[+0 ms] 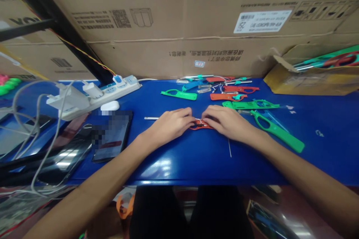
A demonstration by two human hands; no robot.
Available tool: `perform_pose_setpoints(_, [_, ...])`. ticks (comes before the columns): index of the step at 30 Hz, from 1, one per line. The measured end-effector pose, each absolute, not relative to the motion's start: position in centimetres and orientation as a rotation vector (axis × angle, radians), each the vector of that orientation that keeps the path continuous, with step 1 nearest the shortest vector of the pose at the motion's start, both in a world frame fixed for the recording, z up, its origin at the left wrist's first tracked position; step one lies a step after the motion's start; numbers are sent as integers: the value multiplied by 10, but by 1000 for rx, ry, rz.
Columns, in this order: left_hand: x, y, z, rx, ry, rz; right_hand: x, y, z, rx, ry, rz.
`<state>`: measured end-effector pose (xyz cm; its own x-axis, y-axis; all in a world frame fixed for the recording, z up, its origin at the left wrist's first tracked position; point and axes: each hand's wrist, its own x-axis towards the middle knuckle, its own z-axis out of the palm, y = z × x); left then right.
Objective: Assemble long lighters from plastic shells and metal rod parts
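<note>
My left hand (176, 126) and my right hand (224, 121) meet over an orange half-shell of a long-nosed lighter (202, 125) lying on the blue table. Fingers of each hand are closed on one end of it. A thin white wire and a small dark part show inside the shell. From behind my left hand a metal tube (150, 118) sticks out to the left. Under my right wrist lies a thin pale wire (230, 148). A green lighter shell (280, 130) rests to the right, beside my right forearm.
Several green, red, orange and blue shells, such as the green one (179, 94), lie behind my hands with metal tubes and wires. An open carton (308, 82) of parts stands at the back right. Leftward are a phone (113, 138), an earbud case (110, 106) and a power strip (112, 90).
</note>
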<state>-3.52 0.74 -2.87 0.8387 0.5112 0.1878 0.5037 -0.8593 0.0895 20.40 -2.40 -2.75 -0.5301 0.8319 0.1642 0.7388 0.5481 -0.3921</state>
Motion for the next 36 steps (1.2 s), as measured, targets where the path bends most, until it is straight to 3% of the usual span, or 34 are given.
perform_pose_setpoints(14, [-34, 10, -36, 2875, 875, 342, 199, -20, -29, -1254, -2271, 646])
perform_pose_setpoints(36, [-53, 22, -22, 2564, 705, 465, 215, -14, -32, -1286, -2390, 553])
